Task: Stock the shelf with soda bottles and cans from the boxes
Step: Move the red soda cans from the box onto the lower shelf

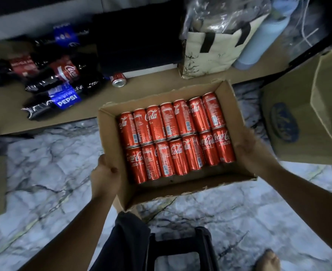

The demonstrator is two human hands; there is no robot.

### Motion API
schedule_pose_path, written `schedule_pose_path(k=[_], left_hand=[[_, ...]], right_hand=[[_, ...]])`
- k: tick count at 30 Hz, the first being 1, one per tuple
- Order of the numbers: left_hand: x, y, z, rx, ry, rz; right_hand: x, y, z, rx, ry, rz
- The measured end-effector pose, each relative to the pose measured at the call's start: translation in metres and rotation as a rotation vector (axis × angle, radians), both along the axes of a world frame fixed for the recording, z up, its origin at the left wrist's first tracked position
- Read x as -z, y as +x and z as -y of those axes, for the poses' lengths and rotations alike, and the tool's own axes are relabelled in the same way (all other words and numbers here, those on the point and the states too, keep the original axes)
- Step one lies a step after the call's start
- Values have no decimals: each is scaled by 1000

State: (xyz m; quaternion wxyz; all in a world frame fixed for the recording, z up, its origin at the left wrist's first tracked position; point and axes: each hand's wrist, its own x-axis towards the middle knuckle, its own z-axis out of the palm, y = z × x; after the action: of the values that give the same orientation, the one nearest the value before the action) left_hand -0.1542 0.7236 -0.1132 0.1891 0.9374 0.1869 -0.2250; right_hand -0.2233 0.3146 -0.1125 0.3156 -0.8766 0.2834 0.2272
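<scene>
An open cardboard box [180, 189] is held above the marble floor, filled with several red Coca-Cola cans [175, 133] lying in two rows. My left hand [105, 173] grips the box's near-left corner. My right hand [253, 153] grips its right wall. Beyond it, several Coca-Cola and Pepsi bottles [63, 75] lie on their sides on a brown low shelf board [151, 86]. One lone red can [119, 80] lies on that board near a dark opening.
A second cardboard box [306, 122] stands open at the right. A cream tote bag [206, 53] with plastic wrap and a pale blue flask [263, 40] rest on the board behind. A black stool [180, 249] and a bare foot [268, 261] are below.
</scene>
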Motion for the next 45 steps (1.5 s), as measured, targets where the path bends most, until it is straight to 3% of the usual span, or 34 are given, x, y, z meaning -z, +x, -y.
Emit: schedule_pose_path(k=[3, 7, 15, 19, 32, 45], left_hand=[[-38, -7, 9, 225, 2, -58], [-111, -34, 29, 384, -73, -57], [-268, -110, 45, 429, -178, 53], [-311, -131, 34, 432, -208, 17], [-384, -95, 17, 796, -193, -63], [-420, -146, 120, 629, -150, -131]], right_hand=[[-39, -13, -15, -109, 58, 82], [-101, -34, -34, -249, 104, 33], [-250, -104, -74, -439, 38, 60], [-305, -126, -96, -469, -1, 67], [-374, -149, -183, -242, -62, 25], [-389, -183, -82, -358, 12, -15]])
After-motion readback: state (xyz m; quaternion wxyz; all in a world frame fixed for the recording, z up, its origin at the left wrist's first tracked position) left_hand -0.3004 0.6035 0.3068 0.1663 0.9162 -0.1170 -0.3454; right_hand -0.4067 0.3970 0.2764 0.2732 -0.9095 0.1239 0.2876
